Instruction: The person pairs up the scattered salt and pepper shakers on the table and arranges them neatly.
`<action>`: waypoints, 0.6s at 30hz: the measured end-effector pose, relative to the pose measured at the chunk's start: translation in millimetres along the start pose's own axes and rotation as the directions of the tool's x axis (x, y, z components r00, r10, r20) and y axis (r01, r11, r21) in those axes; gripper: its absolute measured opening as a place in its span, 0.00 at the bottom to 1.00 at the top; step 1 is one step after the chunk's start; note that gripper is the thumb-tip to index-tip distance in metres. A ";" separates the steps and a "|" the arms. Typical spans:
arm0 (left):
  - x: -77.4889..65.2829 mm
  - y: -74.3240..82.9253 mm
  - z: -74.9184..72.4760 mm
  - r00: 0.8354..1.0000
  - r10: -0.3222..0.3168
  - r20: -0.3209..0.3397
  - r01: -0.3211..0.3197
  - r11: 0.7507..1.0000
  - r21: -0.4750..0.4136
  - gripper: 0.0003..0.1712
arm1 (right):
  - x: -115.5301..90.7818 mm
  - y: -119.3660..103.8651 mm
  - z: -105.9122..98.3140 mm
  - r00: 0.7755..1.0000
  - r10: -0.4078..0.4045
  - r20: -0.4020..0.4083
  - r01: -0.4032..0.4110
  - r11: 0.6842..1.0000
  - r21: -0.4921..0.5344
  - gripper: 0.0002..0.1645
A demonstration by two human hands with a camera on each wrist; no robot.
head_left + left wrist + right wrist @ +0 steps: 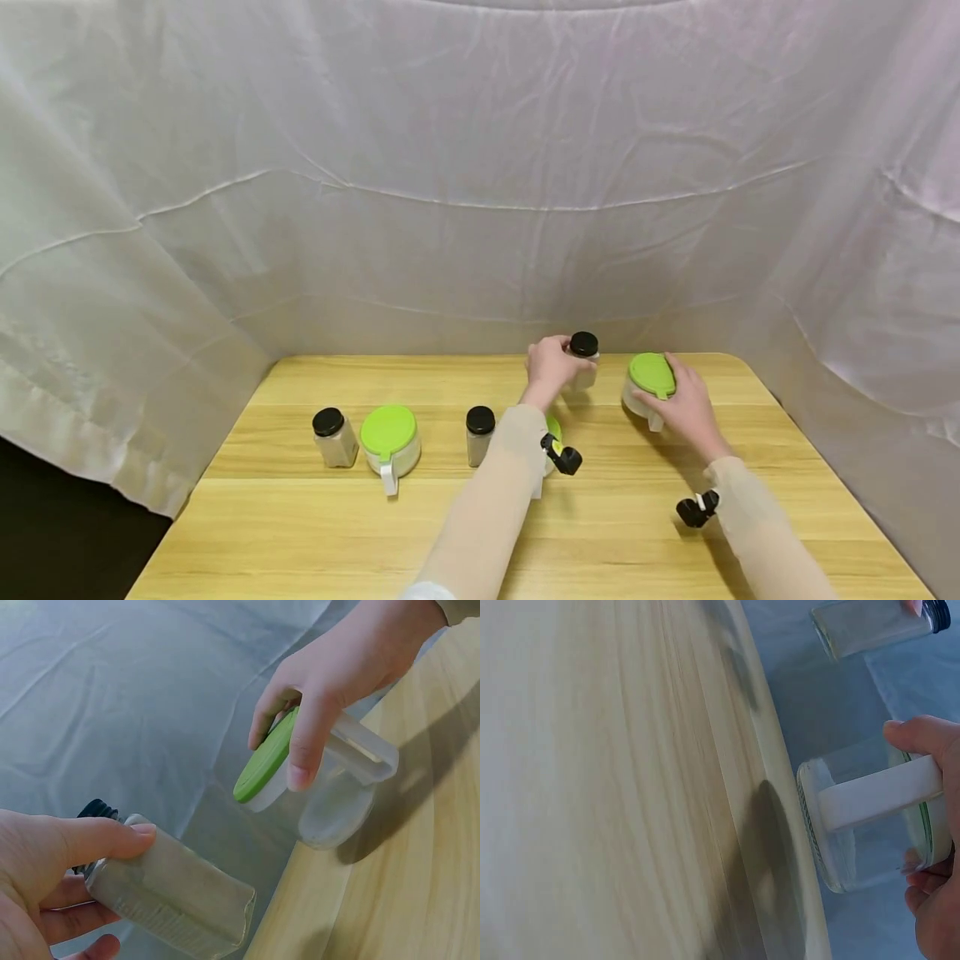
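Note:
My left hand (553, 367) grips a clear square jar with a black lid (176, 889) near its top, thumb on one side and fingers on the other. This jar is held off the table, at the far edge. To its right, my right hand (690, 408) grips a round clear jar with a green lid (651, 375) from above, around the lid. A white handle (881, 791) sticks out from that jar's side. Whether its base touches the table I cannot tell. In the left wrist view the two jars are apart.
Nearer on the wooden table (300, 533) stand a black-lidded jar (335, 437), a green-lidded handled jar (390, 442) and another black-lidded jar (481, 433). My left forearm partly hides another green-lidded jar (553, 429). A pale curtain (450, 267) hangs behind the table.

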State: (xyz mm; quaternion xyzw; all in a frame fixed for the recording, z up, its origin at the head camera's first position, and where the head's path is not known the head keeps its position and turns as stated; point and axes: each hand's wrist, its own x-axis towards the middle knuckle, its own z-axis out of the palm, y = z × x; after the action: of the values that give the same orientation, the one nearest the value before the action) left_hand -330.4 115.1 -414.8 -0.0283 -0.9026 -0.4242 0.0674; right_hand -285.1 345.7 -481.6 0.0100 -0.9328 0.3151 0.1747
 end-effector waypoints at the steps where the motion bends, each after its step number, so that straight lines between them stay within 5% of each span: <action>1: -1.6 0.1 -0.2 1.000 0.012 0.000 -0.012 1.000 0.001 0.31 | -1.2 1.2 -2.1 1.000 -0.003 -0.004 0.003 1.000 -0.003 0.58; 8: -13.8 1.2 -0.9 0.995 0.092 0.024 -0.092 0.996 0.000 0.29 | -9.2 6.4 -16.4 1.000 -0.006 -0.001 0.006 0.999 -0.045 0.59; 18: -29.1 6.3 2.4 0.992 0.117 0.044 -0.117 0.993 0.007 0.31 | -20.4 8.9 -28.4 1.000 -0.027 0.001 0.027 0.998 -0.051 0.58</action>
State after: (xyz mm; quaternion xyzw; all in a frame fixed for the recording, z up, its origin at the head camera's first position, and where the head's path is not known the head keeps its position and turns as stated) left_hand -301.1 121.1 -415.7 -0.0901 -0.9027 -0.4144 0.0726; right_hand -258.0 367.7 -472.5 0.0183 -0.9403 0.2889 0.1789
